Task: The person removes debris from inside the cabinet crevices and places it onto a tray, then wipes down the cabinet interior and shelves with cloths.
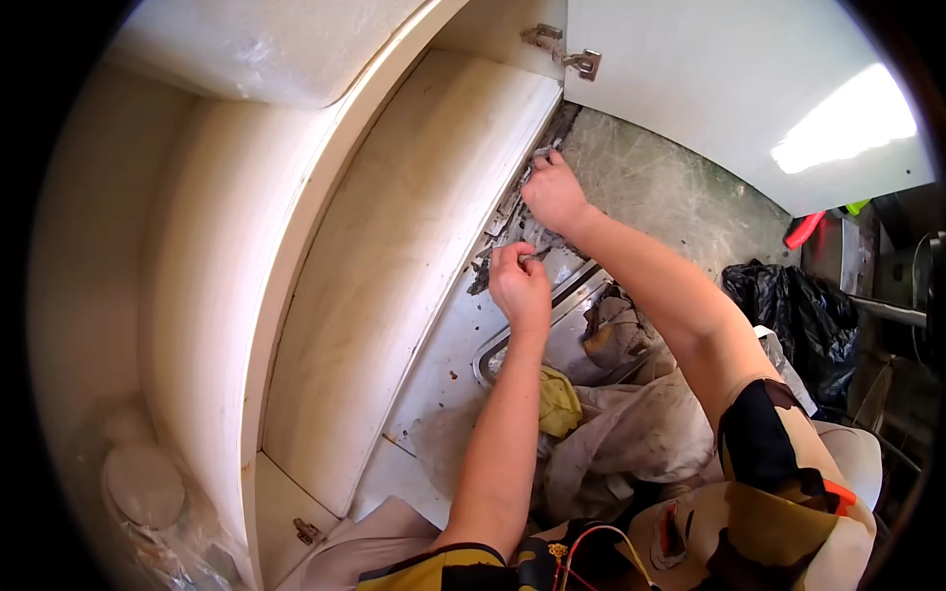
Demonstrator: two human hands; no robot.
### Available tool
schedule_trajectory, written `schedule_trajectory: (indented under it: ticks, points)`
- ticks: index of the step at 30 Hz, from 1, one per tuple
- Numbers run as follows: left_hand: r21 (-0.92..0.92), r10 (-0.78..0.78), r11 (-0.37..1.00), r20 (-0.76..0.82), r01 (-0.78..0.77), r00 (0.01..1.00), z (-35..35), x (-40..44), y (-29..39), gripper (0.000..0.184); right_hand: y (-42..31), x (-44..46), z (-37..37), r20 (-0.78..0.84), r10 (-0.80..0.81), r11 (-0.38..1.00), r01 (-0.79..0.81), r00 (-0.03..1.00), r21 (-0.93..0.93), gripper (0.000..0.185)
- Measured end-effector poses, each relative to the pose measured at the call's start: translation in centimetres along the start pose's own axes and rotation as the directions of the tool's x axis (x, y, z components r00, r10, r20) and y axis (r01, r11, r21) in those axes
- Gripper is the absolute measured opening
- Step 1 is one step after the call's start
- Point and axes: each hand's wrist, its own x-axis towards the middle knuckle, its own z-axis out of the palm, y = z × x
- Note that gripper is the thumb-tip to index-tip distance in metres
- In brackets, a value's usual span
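My left hand (520,283) is closed in a pinch by the lower front edge of the white cabinet (394,256), close to dark, flaky debris (481,271). Farther up the same edge, my right hand (554,194) has its fingers curled down onto grey, crumbly scraps (542,158). Whatever lies between the fingertips of either hand is too small to name. A strip of torn, dirty material (527,229) runs between the two hands along the cabinet's base.
An open white door (729,89) on metal hinges (583,64) stands above right. Below my hands lie a metal-rimmed frame (483,362), dirty cloths (650,424) and a yellow rag (559,402). A black plastic bag (788,315) lies at the right.
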Motion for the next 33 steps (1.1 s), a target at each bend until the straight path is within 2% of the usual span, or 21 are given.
schedule_trajectory:
  ticks: [6, 9, 11, 12, 15, 17, 19, 21, 23, 24, 25, 27, 28, 29, 31, 32, 33]
  points:
    - [-0.024, -0.094, 0.995, -0.012, 0.094, 0.995, 0.0, 0.7, 1.2, 0.013, -0.3, -0.1, -0.4, 0.011, -0.106, 0.994, 0.107, 0.994, -0.035, 0.014]
    - [-0.049, -0.055, 0.997, -0.070, 0.052, 0.996, -0.1, 0.6, 0.9, 0.011, -1.5, -0.5, -0.2, -0.014, -0.169, 0.985, 0.169, 0.985, -0.041, 0.013]
    - [-0.041, -0.066, 0.997, -0.077, 0.063, 0.995, -0.7, 0.7, 0.9, 0.010, -2.8, -0.9, -0.2, 0.013, -0.233, 0.972, 0.233, 0.972, 0.010, 0.012]
    - [-0.037, -0.078, 0.997, -0.084, 0.075, 0.993, -1.0, 0.5, 0.8, 0.010, -2.7, -1.2, -0.5, -0.037, -0.173, 0.985, 0.174, 0.984, 0.016, 0.010]
    - [-0.084, -0.109, 0.991, -0.104, 0.100, 0.989, -1.5, 0.3, 0.6, 0.008, -3.3, -2.1, -0.7, -0.052, -0.217, 0.970, 0.221, 0.975, 0.104, 0.008]
    - [-0.119, -0.129, 0.986, -0.115, 0.115, 0.985, -1.7, -0.1, 0.7, 0.006, -4.7, -2.9, -1.0, 0.012, -0.250, 0.955, 0.245, 0.968, 0.170, 0.008]
    - [-0.115, -0.172, 0.981, -0.159, 0.155, 0.972, -2.3, -0.4, 0.9, 0.005, -6.0, -3.3, -0.3, -0.172, -0.178, 0.866, 0.237, 0.969, 0.441, 0.010]
    - [-0.084, -0.155, 0.986, -0.145, 0.144, 0.977, -2.5, -1.0, 0.8, 0.007, -6.0, -3.6, 0.6, -0.173, -0.130, 0.854, 0.200, 0.976, 0.481, 0.009]
    - [-0.113, -0.148, 0.984, -0.105, 0.136, 0.983, -2.2, -1.7, 0.2, 0.010, -4.8, -3.7, 1.7, -0.187, 0.157, 0.762, 0.001, 0.970, 0.648, 0.008]
    - [-0.084, -0.095, 0.993, -0.106, 0.086, 0.990, -1.8, -2.2, 0.1, 0.013, -3.7, -3.6, 2.3, -0.201, 0.260, 0.715, -0.049, 0.944, 0.697, 0.013]
    - [-0.080, -0.068, 0.995, -0.088, 0.061, 0.994, -1.4, -2.6, 0.2, 0.015, -2.3, -3.4, 1.7, -0.075, 0.368, 0.594, -0.172, 0.927, 0.786, 0.016]
    - [-0.055, -0.080, 0.995, -0.047, 0.078, 0.996, -0.5, -3.4, 1.2, 0.019, 0.1, -2.8, 0.3, -0.126, 0.472, 0.605, -0.217, 0.873, 0.766, 0.016]
    - [-0.115, -0.140, 0.983, 0.013, 0.140, 0.990, 0.0, -3.7, 1.7, 0.024, 1.2, -2.3, 0.6, -0.139, 0.505, 0.620, -0.246, 0.852, 0.745, 0.016]
    - [-0.126, -0.103, 0.986, 0.020, 0.105, 0.994, 1.0, -3.9, 1.6, 0.028, 2.1, -1.5, 0.8, -0.134, 0.499, 0.619, -0.244, 0.856, 0.747, 0.016]
    - [-0.095, -0.057, 0.994, 0.034, 0.060, 0.998, 2.1, -3.8, 2.7, 0.030, 3.1, -0.4, 1.6, -0.358, 0.390, 0.842, -0.171, 0.848, 0.512, 0.014]
    - [-0.091, -0.064, 0.994, 0.036, 0.067, 0.997, 2.3, -3.6, 3.0, 0.030, 2.7, -0.5, 2.0, -0.351, 0.389, 0.840, -0.172, 0.852, 0.514, 0.014]
    - [-0.080, -0.065, 0.994, 0.039, 0.068, 0.997, 2.4, -3.4, 3.1, 0.029, 1.9, -0.8, 2.0, -0.287, 0.273, 0.922, -0.165, 0.918, 0.351, 0.014]
